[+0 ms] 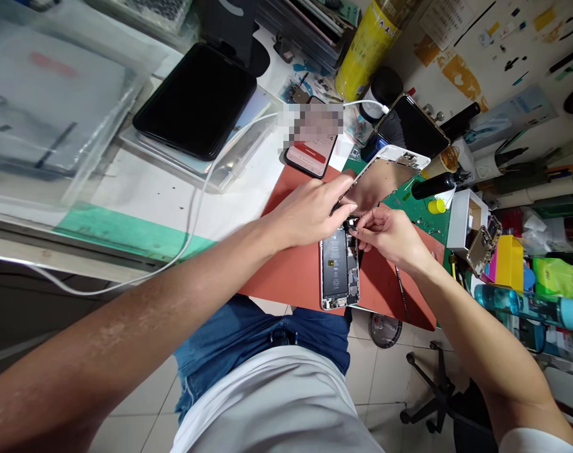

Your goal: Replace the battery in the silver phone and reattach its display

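Note:
An opened phone body (335,267) lies on a red-brown mat (286,270), its dark battery and inner parts showing. The phone's screen panel (385,179) stands tilted up beyond the body's top end, white rim upward. My left hand (317,211) is closed on the panel's left lower edge, its thumb reaching over the top of the phone body. My right hand (390,236) has its thumb and fingers pinched together at the body's top right corner. Whatever those fingertips hold is too small and covered to make out.
A lit phone (309,154) lies beyond my left hand, a black tablet-like device (196,100) further left on a clear plastic case. A tweezers-like tool (402,292) rests right on the mat. A white box (465,220) and blue bottle (526,305) are at right; a white cable (192,229) crosses the desk edge.

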`<action>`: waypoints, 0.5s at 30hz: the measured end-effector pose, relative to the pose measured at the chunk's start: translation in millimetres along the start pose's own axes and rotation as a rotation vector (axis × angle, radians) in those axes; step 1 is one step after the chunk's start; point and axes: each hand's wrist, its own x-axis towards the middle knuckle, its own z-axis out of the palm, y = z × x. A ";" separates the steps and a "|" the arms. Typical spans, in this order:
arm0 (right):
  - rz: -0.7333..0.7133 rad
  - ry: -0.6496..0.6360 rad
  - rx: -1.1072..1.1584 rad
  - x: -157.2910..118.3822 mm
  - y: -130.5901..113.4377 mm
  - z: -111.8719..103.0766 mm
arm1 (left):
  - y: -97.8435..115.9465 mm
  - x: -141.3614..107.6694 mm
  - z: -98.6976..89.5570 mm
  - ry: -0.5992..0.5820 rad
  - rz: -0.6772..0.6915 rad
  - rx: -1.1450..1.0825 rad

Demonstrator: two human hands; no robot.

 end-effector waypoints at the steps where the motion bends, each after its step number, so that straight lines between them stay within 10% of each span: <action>1: 0.006 -0.004 0.016 0.2 -0.3 0.0 | 0.0 -0.1 0.1 -0.003 -0.003 -0.007; 15: -0.007 -0.013 0.070 -2.8 -0.1 -0.7 | 1.2 -0.3 -0.4 -0.017 -0.030 -0.010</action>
